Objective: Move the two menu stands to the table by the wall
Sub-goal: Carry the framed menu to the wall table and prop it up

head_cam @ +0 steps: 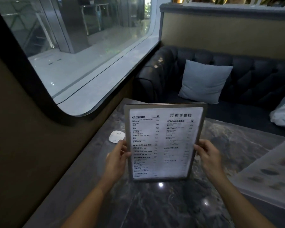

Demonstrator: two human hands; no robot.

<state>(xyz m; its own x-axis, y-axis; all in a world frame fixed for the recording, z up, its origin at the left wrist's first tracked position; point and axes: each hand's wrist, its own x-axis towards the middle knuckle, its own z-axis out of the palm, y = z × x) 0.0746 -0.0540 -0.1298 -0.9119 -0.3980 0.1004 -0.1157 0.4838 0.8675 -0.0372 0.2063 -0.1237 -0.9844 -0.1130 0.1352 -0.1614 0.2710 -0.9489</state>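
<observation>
**Menu stand held upright over the marble table**

Both hands grip one menu stand [164,142] by its side edges — the left hand [118,155] clasps the left rim, the right hand [206,155] the right rim. The stand is upright, printed page facing the camera, its base at the dark marble table [163,208] beside the wall [31,153] — whether it touches is unclear. A small white object [116,137] lies behind it.
</observation>
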